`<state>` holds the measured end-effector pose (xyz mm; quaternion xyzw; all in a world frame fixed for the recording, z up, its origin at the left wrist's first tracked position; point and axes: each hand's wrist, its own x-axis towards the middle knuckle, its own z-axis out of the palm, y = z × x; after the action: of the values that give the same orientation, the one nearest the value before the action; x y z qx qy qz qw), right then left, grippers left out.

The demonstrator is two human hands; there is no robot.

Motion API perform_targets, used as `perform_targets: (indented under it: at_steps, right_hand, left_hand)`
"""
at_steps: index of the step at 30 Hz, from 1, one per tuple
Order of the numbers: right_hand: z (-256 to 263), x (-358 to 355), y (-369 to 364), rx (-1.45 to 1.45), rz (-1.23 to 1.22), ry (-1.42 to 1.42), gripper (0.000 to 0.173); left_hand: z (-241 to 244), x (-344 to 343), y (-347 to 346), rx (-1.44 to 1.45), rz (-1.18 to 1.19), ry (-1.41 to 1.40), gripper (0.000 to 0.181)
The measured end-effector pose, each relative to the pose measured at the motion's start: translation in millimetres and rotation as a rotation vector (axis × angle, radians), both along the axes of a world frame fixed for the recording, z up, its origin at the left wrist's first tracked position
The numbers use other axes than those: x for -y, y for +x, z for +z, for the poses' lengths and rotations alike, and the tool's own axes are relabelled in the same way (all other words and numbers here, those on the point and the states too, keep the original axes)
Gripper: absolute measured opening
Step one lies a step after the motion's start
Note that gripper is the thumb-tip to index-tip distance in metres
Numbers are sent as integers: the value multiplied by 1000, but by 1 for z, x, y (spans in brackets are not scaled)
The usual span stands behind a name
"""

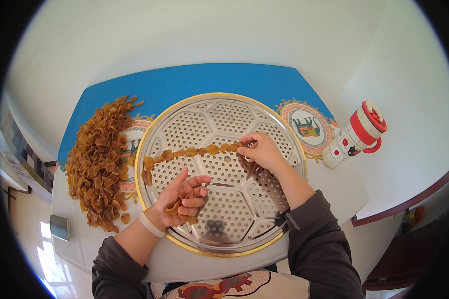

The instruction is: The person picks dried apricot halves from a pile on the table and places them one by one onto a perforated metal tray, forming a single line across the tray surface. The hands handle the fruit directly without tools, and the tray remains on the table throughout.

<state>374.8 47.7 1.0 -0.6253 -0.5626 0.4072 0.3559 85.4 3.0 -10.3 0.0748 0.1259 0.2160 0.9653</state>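
Observation:
In front of me lies a round, perforated stainless steel tray (pixel 230 209) with a gold-coloured rim. A single line of translucent brown dried slices (pixel 191 151) curves across it from its left edge. My right hand (pixel 263 151) is over the tray at the line's right end, thumb and forefinger pinching a slice there. Palm up, my left hand (pixel 183 198) hovers over the tray's lower left with its fingers curled. Several loose slices (pixel 173 207) rest in that palm, partly hidden by the fingers.
A large heap of the same slices (pixel 97 160) lies left of the tray on the blue and white tablecloth (pixel 209 78). To the right is a white bottle with a red lid and handle (pixel 353 134). At the table's left edge sits a dark rectangular object (pixel 60 227).

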Motion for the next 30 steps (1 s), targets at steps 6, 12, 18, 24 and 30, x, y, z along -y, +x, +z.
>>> perform_targets:
  at_steps: [6,12,18,24,30]
  right_hand:
    - [24,23,-25,11,4,185,37]
    - [53,80,-90,238,479,788,29]
    - [34,90,-119,312,555,918,27]
    - [24,92,-119,228,542,937,17]
    - [60,79,-89,53,382,786,9]
  left_hand:
    - [-1,-1,6,-10,-1,18,58]
    - [-10,0,-3,46,-51,33,60]
    - [-10,2,-3,-225,-33,134,71]
    - [14,9,6,-330,31,122,75]
    - [-7,2,1,-70,-34,91,66]
